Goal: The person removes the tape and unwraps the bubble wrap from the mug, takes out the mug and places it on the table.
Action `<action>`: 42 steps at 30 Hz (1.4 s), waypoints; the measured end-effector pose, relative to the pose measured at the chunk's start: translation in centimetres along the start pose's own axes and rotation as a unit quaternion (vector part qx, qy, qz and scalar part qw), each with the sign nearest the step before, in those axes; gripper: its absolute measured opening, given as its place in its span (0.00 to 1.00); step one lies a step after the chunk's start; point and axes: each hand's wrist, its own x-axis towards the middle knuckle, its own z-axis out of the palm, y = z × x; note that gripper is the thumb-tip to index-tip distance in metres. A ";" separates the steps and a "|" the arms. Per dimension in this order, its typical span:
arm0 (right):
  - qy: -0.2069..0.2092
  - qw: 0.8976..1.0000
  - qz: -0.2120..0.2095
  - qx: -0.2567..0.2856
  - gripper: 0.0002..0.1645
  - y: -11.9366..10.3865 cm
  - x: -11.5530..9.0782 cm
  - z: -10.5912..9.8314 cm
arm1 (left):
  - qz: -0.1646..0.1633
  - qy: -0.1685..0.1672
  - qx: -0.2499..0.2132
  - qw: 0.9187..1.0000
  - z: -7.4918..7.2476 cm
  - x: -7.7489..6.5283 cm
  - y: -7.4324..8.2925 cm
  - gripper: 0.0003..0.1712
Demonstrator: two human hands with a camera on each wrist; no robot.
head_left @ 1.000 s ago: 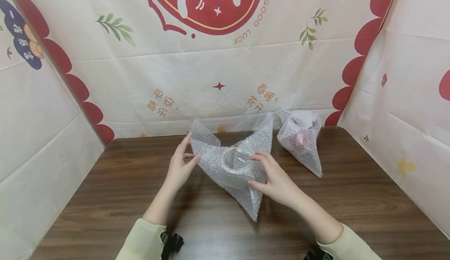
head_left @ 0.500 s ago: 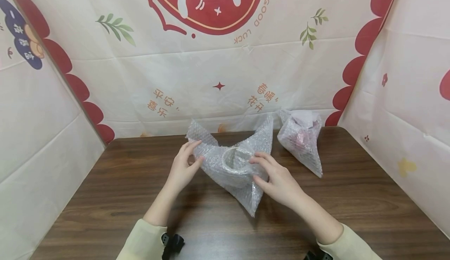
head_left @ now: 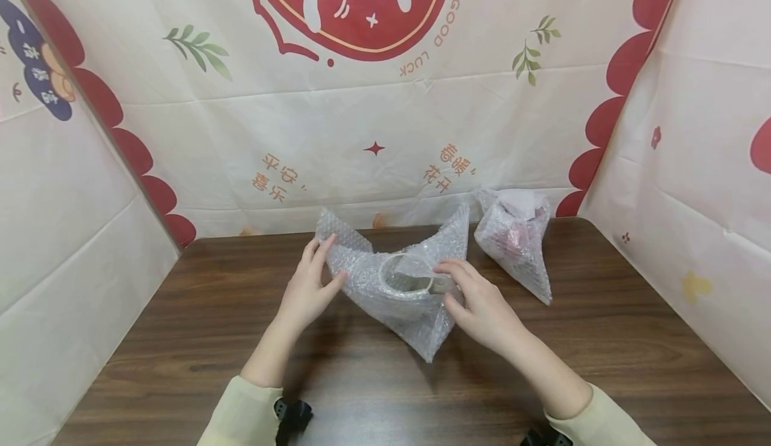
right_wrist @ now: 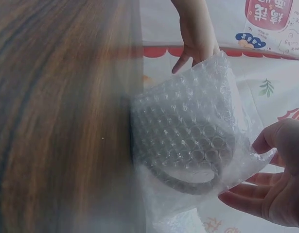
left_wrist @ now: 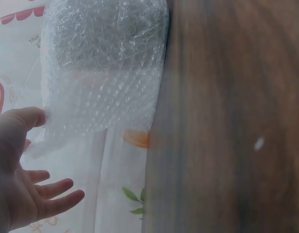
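Observation:
In the head view a white-rimmed mug [head_left: 385, 273] stands upright in a sheet of bubble wrap [head_left: 373, 285], its mouth uncovered. Through the wrap, the right wrist view shows its curved handle [right_wrist: 185, 184]. My right hand [head_left: 488, 309] is at the mug's right side, fingers and thumb bent around a fold of the wrap. On the other side, my left hand [head_left: 307, 292] touches the left flap with thumb and fingers spread apart. In the left wrist view the left thumb [left_wrist: 35, 116] meets the wrap's edge, and the lower fingers stretch out free.
A second bubble-wrapped bundle [head_left: 515, 245], pink and white inside, lies at the back right of the brown wooden table [head_left: 181, 339]. Printed cloth [head_left: 337, 124] walls the back and both sides.
Wrap that covered part of the mug's mouth has drawn off to the right with my right hand, baring the rim. The wrap's front corner has shifted up and left. My left fingers moved along the flap.

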 end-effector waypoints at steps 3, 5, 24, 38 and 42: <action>0.006 1.000 0.002 -0.005 0.27 0.1 0.0 -0.1 | 0.001 -0.006 0.034 0.999 -0.3 0.0 0.0 0.42; 0.009 1.000 0.005 -0.009 0.28 0.2 0.0 -0.1 | 0.000 -0.009 0.050 0.999 -0.4 0.0 -0.1 0.41; 0.001 0.990 0.143 -0.011 0.30 0.3 0.2 -1.3 | -0.002 0.013 -0.015 1.000 -1.5 0.1 -0.7 0.13; 0.021 0.989 0.144 -0.020 0.31 1.1 0.5 -2.9 | 0.064 0.020 0.026 0.997 -2.0 0.2 -2.0 0.21; 0.025 0.991 0.128 -0.009 0.33 1.4 0.5 -3.2 | 0.069 0.011 0.058 0.996 -1.9 0.2 -2.2 0.29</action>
